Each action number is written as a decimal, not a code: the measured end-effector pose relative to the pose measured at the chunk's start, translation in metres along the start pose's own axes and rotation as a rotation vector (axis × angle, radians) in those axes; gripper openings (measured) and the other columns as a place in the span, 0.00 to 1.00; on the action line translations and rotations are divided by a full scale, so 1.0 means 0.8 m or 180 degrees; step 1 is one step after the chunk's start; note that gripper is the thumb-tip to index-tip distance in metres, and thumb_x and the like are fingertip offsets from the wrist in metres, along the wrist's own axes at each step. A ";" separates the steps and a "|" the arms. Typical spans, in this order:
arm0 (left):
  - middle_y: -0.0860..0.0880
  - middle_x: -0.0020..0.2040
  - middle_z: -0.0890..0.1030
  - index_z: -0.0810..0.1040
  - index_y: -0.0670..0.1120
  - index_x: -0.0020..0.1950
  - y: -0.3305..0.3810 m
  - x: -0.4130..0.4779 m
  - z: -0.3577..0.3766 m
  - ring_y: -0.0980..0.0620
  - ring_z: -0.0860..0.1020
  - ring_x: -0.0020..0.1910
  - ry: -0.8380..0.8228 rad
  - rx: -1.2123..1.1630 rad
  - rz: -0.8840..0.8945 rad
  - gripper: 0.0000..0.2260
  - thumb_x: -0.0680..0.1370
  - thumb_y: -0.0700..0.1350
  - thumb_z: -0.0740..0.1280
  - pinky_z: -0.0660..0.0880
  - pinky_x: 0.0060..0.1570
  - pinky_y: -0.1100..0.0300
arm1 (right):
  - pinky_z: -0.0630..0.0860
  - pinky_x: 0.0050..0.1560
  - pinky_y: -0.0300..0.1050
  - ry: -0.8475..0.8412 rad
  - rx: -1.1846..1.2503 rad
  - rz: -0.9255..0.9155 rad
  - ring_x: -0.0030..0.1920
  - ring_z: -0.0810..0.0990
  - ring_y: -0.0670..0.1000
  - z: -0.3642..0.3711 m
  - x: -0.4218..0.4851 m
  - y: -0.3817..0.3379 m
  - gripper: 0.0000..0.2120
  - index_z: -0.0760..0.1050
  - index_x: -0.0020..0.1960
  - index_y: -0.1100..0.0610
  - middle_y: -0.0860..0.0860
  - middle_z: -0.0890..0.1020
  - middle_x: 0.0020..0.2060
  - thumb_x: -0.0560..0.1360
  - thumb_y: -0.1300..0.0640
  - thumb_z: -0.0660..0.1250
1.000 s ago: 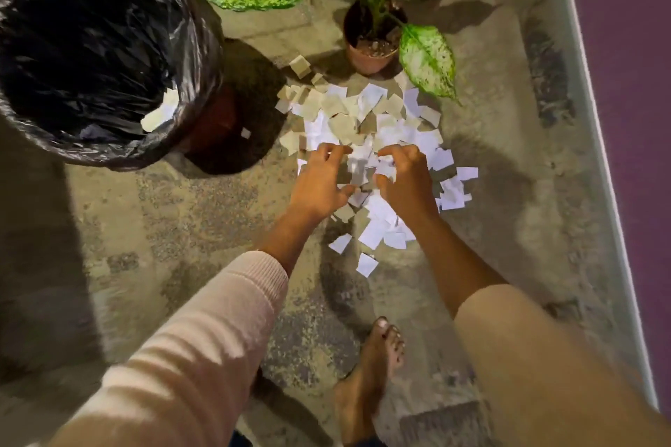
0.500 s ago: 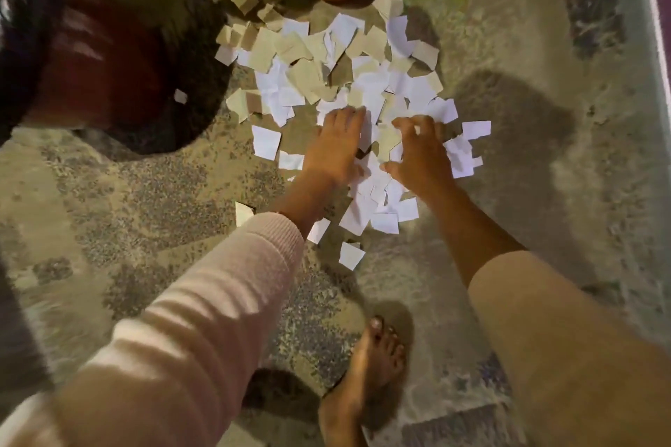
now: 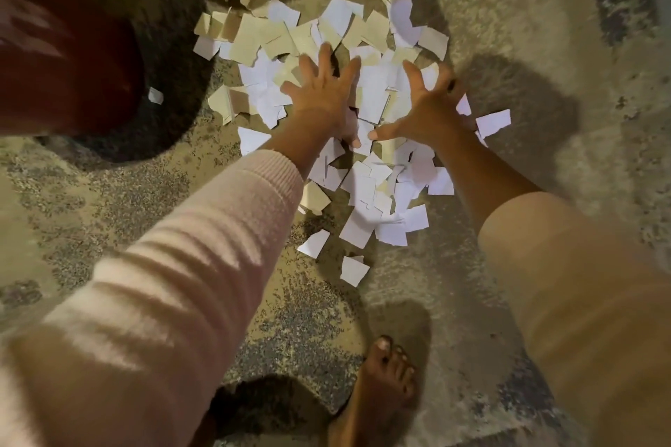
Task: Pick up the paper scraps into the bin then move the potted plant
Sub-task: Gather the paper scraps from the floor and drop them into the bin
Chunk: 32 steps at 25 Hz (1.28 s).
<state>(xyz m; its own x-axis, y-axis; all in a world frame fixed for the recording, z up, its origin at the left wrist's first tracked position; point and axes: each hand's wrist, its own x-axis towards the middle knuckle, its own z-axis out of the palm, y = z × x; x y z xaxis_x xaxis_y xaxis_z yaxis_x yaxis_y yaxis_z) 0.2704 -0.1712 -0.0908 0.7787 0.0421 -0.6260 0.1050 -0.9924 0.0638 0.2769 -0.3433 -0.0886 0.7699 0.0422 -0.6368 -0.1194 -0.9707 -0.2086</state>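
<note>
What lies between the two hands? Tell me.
White and tan paper scraps lie overlapping between the left hand and right hand, seen in the head view.

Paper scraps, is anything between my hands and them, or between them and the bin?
Nothing visible. The left hand and right hand lie spread directly on the paper scraps; only floor separates the pile from the bin.

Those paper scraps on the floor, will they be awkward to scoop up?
Probably light and floppy: the paper scraps look thin, some edges lifted. Loose and overlapping, they likely slide apart and escape the left hand and right hand.
</note>
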 end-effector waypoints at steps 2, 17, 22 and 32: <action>0.45 0.79 0.46 0.49 0.63 0.76 -0.002 -0.006 0.004 0.34 0.52 0.75 0.0101 0.0097 0.0105 0.48 0.65 0.59 0.76 0.65 0.61 0.30 | 0.60 0.67 0.70 0.0077 0.0060 -0.0230 0.75 0.49 0.67 0.011 -0.008 -0.021 0.58 0.48 0.75 0.39 0.59 0.48 0.76 0.55 0.31 0.77; 0.41 0.69 0.67 0.71 0.45 0.68 -0.016 -0.063 0.033 0.38 0.64 0.68 0.0454 -0.0265 0.0435 0.19 0.77 0.41 0.66 0.77 0.49 0.45 | 0.76 0.57 0.58 0.0897 -0.0136 -0.0590 0.65 0.68 0.61 0.080 -0.066 -0.050 0.22 0.73 0.63 0.53 0.59 0.72 0.64 0.71 0.64 0.71; 0.43 0.61 0.75 0.78 0.44 0.63 -0.030 -0.071 0.038 0.40 0.72 0.61 0.0629 -0.0791 0.0634 0.16 0.75 0.39 0.68 0.74 0.43 0.52 | 0.73 0.53 0.48 0.0881 0.0279 -0.0418 0.60 0.71 0.60 0.075 -0.059 -0.047 0.15 0.78 0.57 0.57 0.59 0.74 0.59 0.72 0.66 0.70; 0.43 0.52 0.81 0.83 0.43 0.53 -0.058 -0.118 -0.013 0.41 0.78 0.50 0.0958 -0.1681 0.0357 0.13 0.72 0.33 0.65 0.77 0.48 0.51 | 0.73 0.44 0.37 0.1126 0.0886 -0.0121 0.56 0.77 0.56 0.018 -0.090 -0.085 0.13 0.79 0.60 0.60 0.59 0.78 0.57 0.75 0.62 0.68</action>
<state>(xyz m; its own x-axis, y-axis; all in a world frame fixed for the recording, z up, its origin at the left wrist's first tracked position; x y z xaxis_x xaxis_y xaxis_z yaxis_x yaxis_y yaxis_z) 0.1984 -0.1278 -0.0262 0.9350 0.0480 -0.3514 0.2446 -0.8048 0.5408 0.2205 -0.2773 -0.0389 0.9381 -0.0539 -0.3420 -0.2137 -0.8674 -0.4494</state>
